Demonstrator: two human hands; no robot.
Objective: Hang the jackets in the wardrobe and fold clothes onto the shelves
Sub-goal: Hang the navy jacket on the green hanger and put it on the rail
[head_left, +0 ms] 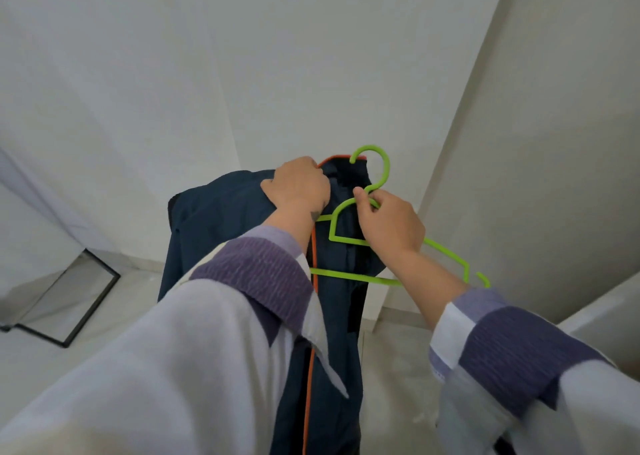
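Jacket (214, 219), navy with orange trim, hangs mid-air before a white wall, left hand (298, 184) clenched on its collar. Right hand (391, 226) pinches the green hanger (346, 274) below its hook, just beside the collar. Step: loading the hanger; next, I judge, thread one hanger arm into a shoulder.

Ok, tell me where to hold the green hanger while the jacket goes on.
Hold the green hanger at its neck, just below the hook, coming from the right, as the right hand does now. The hook points up and clear, both arms stay free for the shoulders, and the left hand keeps the dark blue jacket open by its collar.
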